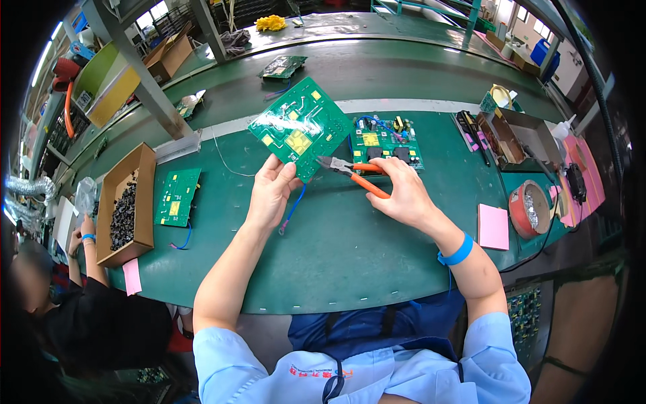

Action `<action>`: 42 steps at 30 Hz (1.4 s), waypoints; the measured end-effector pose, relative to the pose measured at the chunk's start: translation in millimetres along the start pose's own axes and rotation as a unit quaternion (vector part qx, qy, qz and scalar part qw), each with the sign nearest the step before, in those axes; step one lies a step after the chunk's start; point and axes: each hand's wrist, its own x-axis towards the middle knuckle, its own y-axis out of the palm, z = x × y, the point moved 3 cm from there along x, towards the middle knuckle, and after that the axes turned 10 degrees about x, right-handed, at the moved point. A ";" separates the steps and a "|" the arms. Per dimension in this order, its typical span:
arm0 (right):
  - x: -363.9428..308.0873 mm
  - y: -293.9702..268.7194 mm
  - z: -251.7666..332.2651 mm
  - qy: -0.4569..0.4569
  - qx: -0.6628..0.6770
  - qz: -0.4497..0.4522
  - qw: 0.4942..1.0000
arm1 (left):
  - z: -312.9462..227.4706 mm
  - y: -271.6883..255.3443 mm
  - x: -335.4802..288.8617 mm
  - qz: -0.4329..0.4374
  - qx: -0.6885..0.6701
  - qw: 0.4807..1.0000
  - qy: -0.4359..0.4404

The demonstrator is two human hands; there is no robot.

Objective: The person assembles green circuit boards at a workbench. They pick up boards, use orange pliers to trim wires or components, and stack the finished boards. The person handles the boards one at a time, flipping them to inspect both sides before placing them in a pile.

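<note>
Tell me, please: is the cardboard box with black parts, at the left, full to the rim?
Partly filled, not full: the cardboard box shows bare inner walls around its small black parts.

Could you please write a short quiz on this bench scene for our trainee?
1. Which tool is in the right hand: A) a screwdriver, B) pliers, C) tweezers?
2. True or false: the cardboard box of small black parts stands on the right side of the bench.
3. Fill in the blank: the left hand holds up a green ____.

Key:
1. B, the orange-handled pliers.
2. False; the cardboard box with the small black parts stands on the left.
3. Circuit board.
</note>
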 end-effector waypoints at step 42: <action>-25.9 22.5 29.1 -0.384 -0.015 0.010 0.923 | 2.9 -42.6 11.2 -0.006 0.014 0.999 0.041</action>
